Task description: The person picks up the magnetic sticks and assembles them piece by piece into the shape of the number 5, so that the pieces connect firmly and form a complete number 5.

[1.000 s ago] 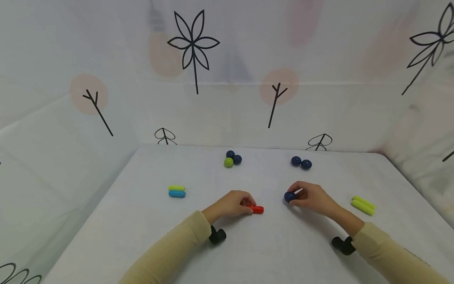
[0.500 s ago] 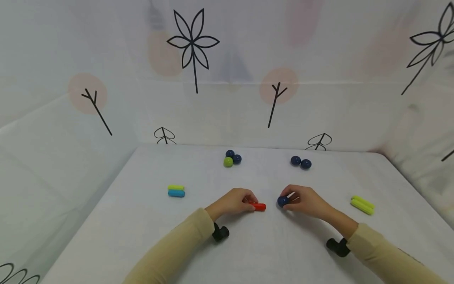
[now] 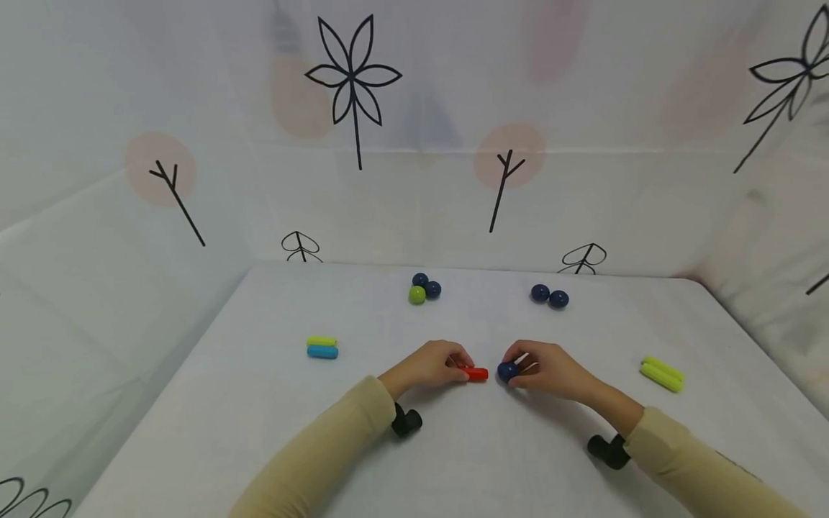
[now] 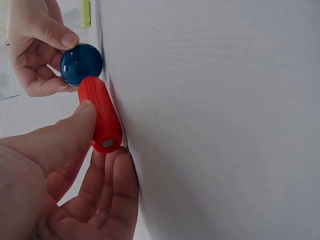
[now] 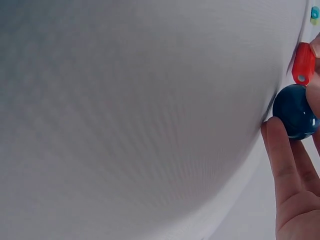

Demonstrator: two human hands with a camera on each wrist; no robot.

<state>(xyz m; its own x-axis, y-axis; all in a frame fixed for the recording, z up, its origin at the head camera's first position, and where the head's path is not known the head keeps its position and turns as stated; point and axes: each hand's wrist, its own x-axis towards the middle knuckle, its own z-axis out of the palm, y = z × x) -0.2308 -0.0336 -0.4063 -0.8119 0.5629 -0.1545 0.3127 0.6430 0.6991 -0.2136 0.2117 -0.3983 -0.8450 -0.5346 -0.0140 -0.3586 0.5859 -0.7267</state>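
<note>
My left hand (image 3: pixel 432 364) pinches a red magnetic rod (image 3: pixel 477 374) lying level at the table's surface, a round silver magnet showing in its end (image 4: pixel 107 143). Just to the right, my right hand (image 3: pixel 550 369) grips a dark blue ball (image 3: pixel 507 371) between thumb and fingers. In the head view a narrow gap parts rod and ball. The left wrist view has the rod's far end overlapping the ball (image 4: pixel 81 65), so I cannot tell there whether they touch.
Behind stand two dark blue balls with a green ball (image 3: pixel 417 295), and another blue pair (image 3: pixel 549 296). A yellow-green rod and a blue rod (image 3: pixel 322 352) lie left; two yellow-green rods (image 3: pixel 662 374) lie right. Patterned cloth (image 3: pixel 414 208) rises behind the white table (image 3: pixel 259 403).
My right hand has brought the blue ball leftward and slightly nearer to me. My left hand has shifted the red rod a little to the right, so the gap between them has narrowed.
</note>
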